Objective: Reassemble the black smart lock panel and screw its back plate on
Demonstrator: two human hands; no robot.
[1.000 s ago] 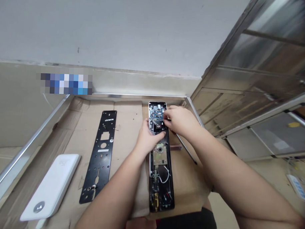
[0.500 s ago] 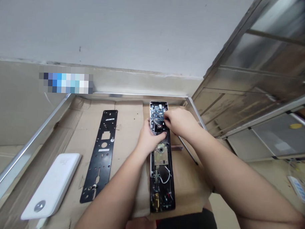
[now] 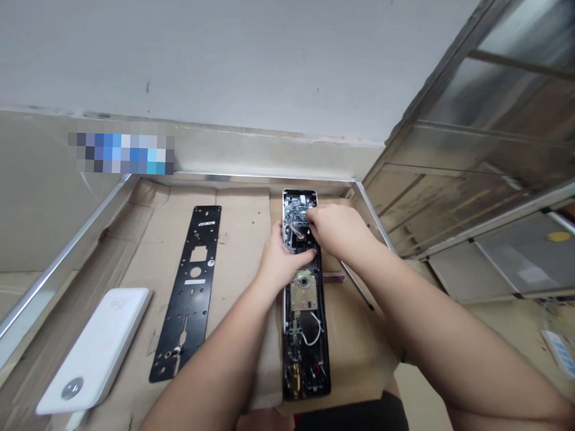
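A long black electronic door lock housing (image 3: 321,342) lies open on the cardboard, its inside facing up. Around its left side wraps my left hand (image 3: 280,256), the thumb stretched across the middle. My right hand (image 3: 337,226) is closed in a pinch over the blue circuit board (image 3: 295,204) near the housing's far end; what its fingertips hold, if anything, is hidden. Below my left thumb, a metal plate (image 3: 304,294) with a round hub sits in the housing. A white wire (image 3: 317,330) loops beneath that plate.
To the left lies a black mounting plate (image 3: 186,300) with holes. A white power bank (image 3: 98,347) with a cable rests at the near left. Right of the housing is a thin dark rod (image 3: 358,286), partly behind my right arm. A raised metal rim (image 3: 265,179) borders the cardboard-covered table.
My right hand has shifted slightly left, further over the circuit board. My left hand keeps its grip, and the lock housing stays in place.
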